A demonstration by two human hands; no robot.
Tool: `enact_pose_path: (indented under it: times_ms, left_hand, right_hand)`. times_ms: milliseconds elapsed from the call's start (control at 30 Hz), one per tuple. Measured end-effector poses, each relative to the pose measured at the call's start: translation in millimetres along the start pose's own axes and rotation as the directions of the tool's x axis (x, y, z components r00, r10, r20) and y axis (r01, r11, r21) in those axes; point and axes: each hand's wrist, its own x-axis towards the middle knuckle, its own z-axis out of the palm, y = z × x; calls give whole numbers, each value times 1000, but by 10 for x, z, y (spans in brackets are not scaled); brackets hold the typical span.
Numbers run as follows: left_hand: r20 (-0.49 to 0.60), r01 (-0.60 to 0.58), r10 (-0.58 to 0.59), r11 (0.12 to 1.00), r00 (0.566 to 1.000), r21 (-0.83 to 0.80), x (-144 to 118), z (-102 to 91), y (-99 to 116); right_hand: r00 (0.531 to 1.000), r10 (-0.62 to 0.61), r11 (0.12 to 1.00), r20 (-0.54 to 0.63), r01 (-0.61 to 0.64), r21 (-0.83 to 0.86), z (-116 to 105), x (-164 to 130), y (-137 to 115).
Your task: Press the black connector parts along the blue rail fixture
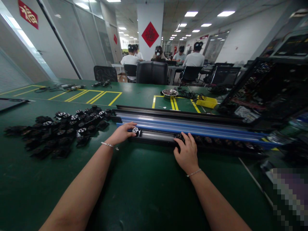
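Observation:
A long black rail with a grey channel [156,137] lies across the green table in front of me. My left hand [125,132] pinches a small black-and-white part [136,131] at the rail's left end. Farther right along the same rail, my right hand [186,149] has its fingers curled around a dark part [179,137], mostly hidden by them. Several similar dark parts [218,141] sit in a row in the channel beyond my right hand. Blue rails [163,127] run parallel just behind, with a black rail [168,112] at the back.
A spread of small black parts [64,128] covers the table's left side. Behind the rails are a metal bowl [170,93], cables and a yellow bin [207,102]. A large dark open case [269,83] stands at the right. People sit at far desks.

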Motion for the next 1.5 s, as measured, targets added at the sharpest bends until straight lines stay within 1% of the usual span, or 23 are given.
enact_pose_path:
  times_ms: [300, 533, 700, 1000, 1200, 1400, 1500]
  left_hand:
    - [8, -24, 24, 1000, 1000, 15, -8, -39, -16]
    - [-29, -27, 27, 1000, 999, 5, -37, -90, -147]
    - [-28, -34, 34, 999, 999, 20, -56, -139, -233]
    - [-32, -21, 22, 999, 999, 27, -85, -182, -263]
    - [-26, -36, 37, 999, 999, 23, -83, -202, -265]
    - [-34, -26, 26, 999, 999, 21, -99, -234, -349]
    - [-55, -19, 20, 1000, 998, 22, -120, -258, -397]
  right_hand:
    - [1000, 0, 1000, 4, 0, -15, -7, 1, -3]
    - [1000, 14, 1000, 21, -14, -17, -16, 4, -11]
    - [1000, 9, 1000, 9, -8, -17, -12, 4, -12]
    - [1000, 5, 1000, -1, -5, -17, -2, -1, -5]
    - [1000, 2, 1000, 1, -2, -15, 5, -3, 6]
    - [1000, 6, 1000, 4, -6, -25, 2, -1, -1]
    - [1000, 7, 1000, 4, -7, -24, 0, -2, -3]
